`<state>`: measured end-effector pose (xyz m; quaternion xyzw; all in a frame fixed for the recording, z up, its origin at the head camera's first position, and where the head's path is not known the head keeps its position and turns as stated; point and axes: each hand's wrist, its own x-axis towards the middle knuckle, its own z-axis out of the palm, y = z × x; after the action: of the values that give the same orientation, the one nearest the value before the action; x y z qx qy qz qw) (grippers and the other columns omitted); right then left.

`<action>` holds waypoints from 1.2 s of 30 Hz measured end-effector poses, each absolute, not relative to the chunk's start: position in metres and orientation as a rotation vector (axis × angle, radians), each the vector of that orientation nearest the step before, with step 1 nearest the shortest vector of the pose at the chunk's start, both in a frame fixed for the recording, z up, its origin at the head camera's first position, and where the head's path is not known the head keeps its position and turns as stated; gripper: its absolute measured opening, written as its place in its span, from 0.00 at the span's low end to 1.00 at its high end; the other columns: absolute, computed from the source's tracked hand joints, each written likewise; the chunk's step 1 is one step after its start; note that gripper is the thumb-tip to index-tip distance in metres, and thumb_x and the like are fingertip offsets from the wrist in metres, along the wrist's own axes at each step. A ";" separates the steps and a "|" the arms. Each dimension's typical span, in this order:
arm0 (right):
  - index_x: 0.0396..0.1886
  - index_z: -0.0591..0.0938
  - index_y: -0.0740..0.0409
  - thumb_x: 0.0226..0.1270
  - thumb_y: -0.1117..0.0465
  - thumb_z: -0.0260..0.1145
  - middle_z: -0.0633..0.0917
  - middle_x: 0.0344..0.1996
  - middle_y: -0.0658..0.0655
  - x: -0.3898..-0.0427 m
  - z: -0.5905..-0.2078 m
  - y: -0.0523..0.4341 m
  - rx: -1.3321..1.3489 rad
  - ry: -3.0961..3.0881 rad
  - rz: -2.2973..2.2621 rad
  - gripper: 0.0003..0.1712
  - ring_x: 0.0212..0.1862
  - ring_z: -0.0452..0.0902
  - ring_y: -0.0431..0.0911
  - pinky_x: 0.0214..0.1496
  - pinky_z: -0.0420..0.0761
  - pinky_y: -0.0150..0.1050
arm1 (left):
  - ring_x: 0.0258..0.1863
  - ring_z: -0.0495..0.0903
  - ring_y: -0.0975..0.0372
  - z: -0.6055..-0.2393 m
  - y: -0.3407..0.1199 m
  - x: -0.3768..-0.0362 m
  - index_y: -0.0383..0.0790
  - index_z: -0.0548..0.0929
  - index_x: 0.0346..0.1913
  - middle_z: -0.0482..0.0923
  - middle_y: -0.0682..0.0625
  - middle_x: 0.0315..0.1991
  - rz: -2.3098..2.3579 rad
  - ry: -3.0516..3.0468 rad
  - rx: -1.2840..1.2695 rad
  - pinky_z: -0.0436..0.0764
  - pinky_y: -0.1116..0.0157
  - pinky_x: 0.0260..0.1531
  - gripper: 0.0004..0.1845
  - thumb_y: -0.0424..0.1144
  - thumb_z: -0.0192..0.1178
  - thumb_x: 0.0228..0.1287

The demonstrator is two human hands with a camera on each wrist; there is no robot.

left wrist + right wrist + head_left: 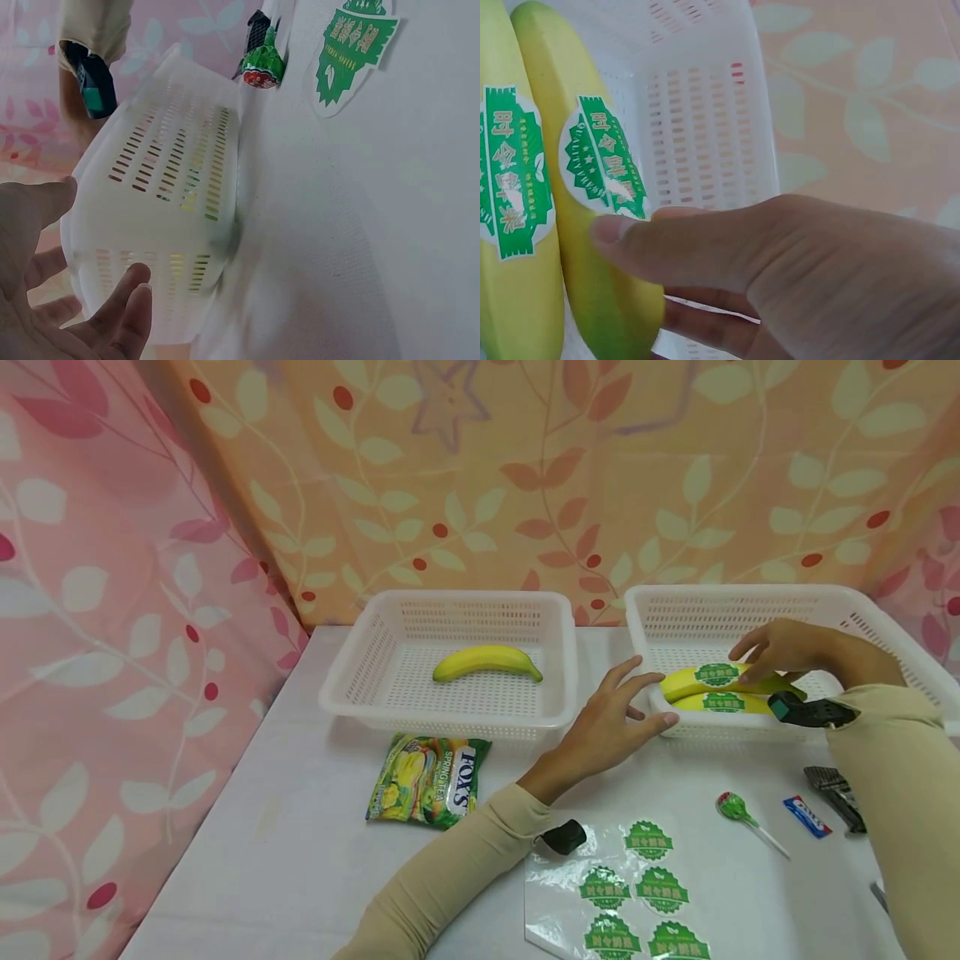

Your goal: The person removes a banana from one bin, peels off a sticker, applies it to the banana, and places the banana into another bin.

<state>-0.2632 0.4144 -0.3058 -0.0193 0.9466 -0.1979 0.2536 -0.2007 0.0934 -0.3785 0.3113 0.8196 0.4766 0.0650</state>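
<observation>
A: So, right hand is inside the right basket, fingers laid flat along the upper labelled banana. Flat press, no curl round it. Looks like it's seating the green sticker, my read.

B: Second one?

A: Lower labelled banana lies touching the first, against the basket's near wall, sticker facing up. Both labels up so they can be read, I'd guess.

B: Left hand?

A: Released, fingers spread, holds nothing. It sits at the basket's near left corner, thumb at the rim, probably steadying it.

B: Unlabelled stock?

A: One bare banana in the left basket, well apart. Sorted by basket, apparently.

B: Supplies?

A: Sticker sheet on the worktop near the left forearm, within reach. Candy bag and lollipop nearby, untouched.
</observation>
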 end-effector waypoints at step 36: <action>0.63 0.86 0.59 0.74 0.48 0.72 0.87 0.55 0.67 -0.144 -0.323 0.332 -0.270 3.024 -0.850 0.26 0.56 0.84 0.68 0.50 0.88 0.54 | 0.50 0.86 0.67 -0.377 0.091 -0.199 0.54 0.71 0.79 0.50 0.59 0.85 1.428 2.485 0.972 0.80 0.79 0.41 0.33 0.54 0.66 0.75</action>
<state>-0.1440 0.3316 -0.3226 -0.0856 0.9591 -0.2696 -0.0057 -0.1994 0.0914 -0.3765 0.3207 0.8197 0.4712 0.0574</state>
